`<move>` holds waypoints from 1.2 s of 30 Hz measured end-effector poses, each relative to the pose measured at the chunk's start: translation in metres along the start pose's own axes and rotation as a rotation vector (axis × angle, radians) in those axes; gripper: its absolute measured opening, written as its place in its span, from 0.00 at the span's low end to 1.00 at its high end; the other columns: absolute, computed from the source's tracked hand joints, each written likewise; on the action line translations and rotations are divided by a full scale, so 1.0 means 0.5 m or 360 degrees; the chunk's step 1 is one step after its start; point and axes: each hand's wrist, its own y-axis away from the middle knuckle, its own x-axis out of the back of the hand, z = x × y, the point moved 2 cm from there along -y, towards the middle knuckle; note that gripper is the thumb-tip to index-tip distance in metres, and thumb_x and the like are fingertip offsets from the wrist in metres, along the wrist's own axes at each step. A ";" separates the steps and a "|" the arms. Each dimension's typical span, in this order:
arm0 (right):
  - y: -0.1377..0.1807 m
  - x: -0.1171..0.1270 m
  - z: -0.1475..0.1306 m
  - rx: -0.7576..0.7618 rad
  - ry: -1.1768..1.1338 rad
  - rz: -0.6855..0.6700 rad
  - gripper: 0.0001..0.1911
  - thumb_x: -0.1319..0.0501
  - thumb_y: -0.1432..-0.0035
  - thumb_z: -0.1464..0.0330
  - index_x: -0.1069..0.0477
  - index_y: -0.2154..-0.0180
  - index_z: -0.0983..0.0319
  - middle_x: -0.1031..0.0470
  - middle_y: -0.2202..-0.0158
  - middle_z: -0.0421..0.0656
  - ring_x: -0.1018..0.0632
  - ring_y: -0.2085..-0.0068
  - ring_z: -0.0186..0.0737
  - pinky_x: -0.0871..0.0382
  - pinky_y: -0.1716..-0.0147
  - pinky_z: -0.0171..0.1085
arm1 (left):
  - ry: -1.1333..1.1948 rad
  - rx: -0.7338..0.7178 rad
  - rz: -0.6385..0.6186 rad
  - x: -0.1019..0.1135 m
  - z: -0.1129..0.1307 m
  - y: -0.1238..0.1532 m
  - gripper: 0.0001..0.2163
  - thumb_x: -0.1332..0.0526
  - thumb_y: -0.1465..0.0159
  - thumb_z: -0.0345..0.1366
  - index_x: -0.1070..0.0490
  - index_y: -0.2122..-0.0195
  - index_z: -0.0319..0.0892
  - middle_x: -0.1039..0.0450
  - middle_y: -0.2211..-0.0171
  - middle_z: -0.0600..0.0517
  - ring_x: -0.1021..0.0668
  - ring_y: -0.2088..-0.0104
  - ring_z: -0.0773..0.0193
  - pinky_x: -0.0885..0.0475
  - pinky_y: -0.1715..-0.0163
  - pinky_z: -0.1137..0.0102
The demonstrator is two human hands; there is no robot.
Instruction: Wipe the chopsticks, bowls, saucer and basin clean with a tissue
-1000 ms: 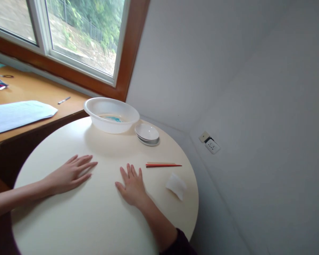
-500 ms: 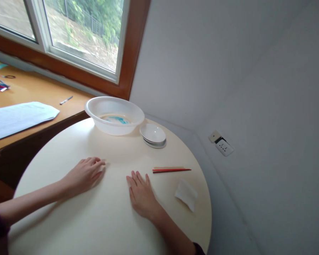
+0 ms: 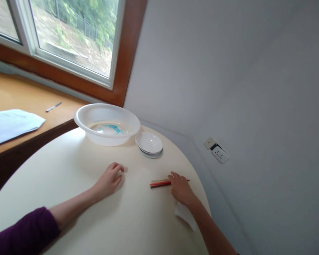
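My right hand (image 3: 180, 187) lies over the right end of a few thin sticks (image 3: 160, 183), red and pale, that rest on the round cream table (image 3: 77, 170). Its fingers curl down onto them. My left hand (image 3: 109, 178) rests on the table to the left, fingers loosely curled under with nothing in them. A white folded cloth (image 3: 185, 214) lies partly under my right wrist.
A large white plastic basin (image 3: 107, 124) with a little blue-tinted water stands at the table's far side, with stacked small white dishes (image 3: 149, 144) beside it. A wooden sill (image 3: 29, 99) at left holds paper (image 3: 10, 123) and a pen (image 3: 53, 106). A wall socket (image 3: 219, 154) is on the right.
My right hand has moved right from the table's middle onto the end of the sticks. My left hand has slid forward and curled its fingers. The view has shifted left.
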 end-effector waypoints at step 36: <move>-0.073 0.021 -0.007 0.0156 -0.0280 0.0346 0.19 0.51 0.46 0.77 0.33 0.53 0.62 0.29 0.52 0.46 0.28 0.53 0.40 0.39 0.53 0.37 | 0.0162 0.0152 0.0029 0.008 -0.017 -0.007 0.09 0.49 0.47 0.28 0.34 0.66 0.43 0.33 0.64 0.49 0.27 0.69 0.63 0.30 0.67 0.66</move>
